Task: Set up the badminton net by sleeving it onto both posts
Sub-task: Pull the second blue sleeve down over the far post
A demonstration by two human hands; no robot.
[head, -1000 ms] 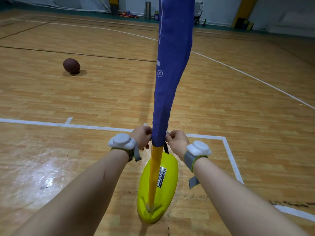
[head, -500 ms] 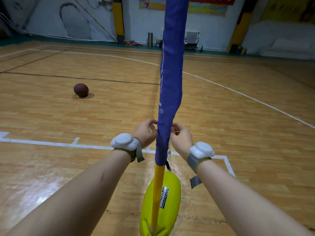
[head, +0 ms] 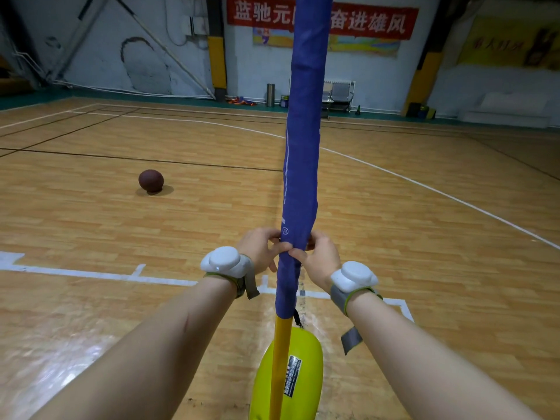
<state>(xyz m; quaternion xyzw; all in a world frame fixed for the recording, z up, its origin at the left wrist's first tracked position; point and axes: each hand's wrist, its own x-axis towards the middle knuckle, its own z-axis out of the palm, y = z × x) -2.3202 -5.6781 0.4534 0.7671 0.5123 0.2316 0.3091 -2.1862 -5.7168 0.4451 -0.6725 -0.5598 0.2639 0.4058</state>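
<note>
While you pinch the blue sleeve (head: 303, 153) from both sides, your left hand (head: 260, 252) and right hand (head: 321, 258) curl their fingers tight into the cloth, thumbs meeting at its front a little above the lower hem. It is smooth woven fabric, creased and slightly baggy, with a thin pale line down its length. It stands upright around the yellow post (head: 280, 359), a slick round tube bare only below the hem. That post rises from a glossy yellow oval base (head: 312, 359) whose black label is too small to read. The sleeve's top and the base's near end run out of view. Rounded white pods (head: 222, 262) sit strapped to your wrists. A dark brown ball (head: 151, 180) rests well to the left on the varnished wooden floor (head: 394, 237).
</note>
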